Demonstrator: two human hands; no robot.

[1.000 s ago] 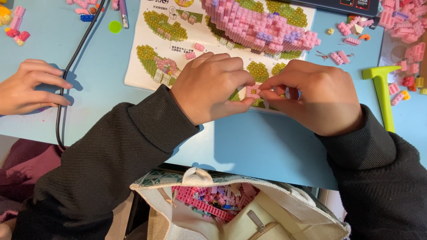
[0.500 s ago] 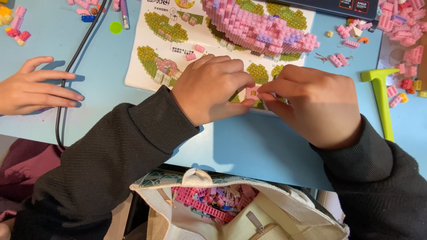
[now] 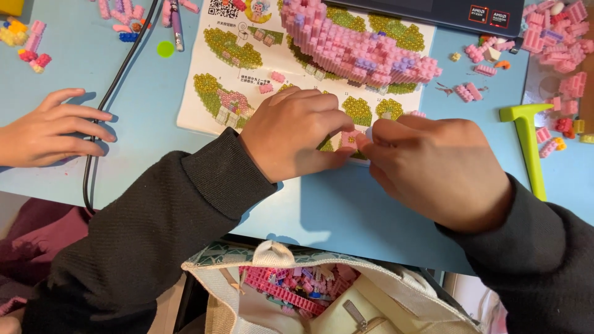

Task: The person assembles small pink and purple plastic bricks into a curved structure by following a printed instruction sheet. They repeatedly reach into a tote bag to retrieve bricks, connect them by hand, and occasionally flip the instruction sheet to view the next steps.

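Note:
My left hand point(image 3: 297, 133) and my right hand point(image 3: 436, 167) meet over the lower edge of an instruction sheet point(image 3: 235, 68) on the blue table point(image 3: 346, 210). Between their fingertips they pinch a small pink brick piece point(image 3: 350, 138), mostly hidden by the fingers. Just beyond the hands stands a large pink and purple brick model point(image 3: 359, 43) on the sheet. Both arms wear black sleeves.
Another person's hand point(image 3: 52, 127) rests flat at the left beside a black cable point(image 3: 111, 93). A green plastic hammer point(image 3: 526, 142) lies at the right, with loose pink bricks point(image 3: 554, 37) beyond it. A cream bag point(image 3: 322, 303) holding pink bricks sits below the table edge.
My hands have drawn closer together around the small pink piece, my right hand's fingers curling more over it. The other person's hand at the left has spread its fingers flat.

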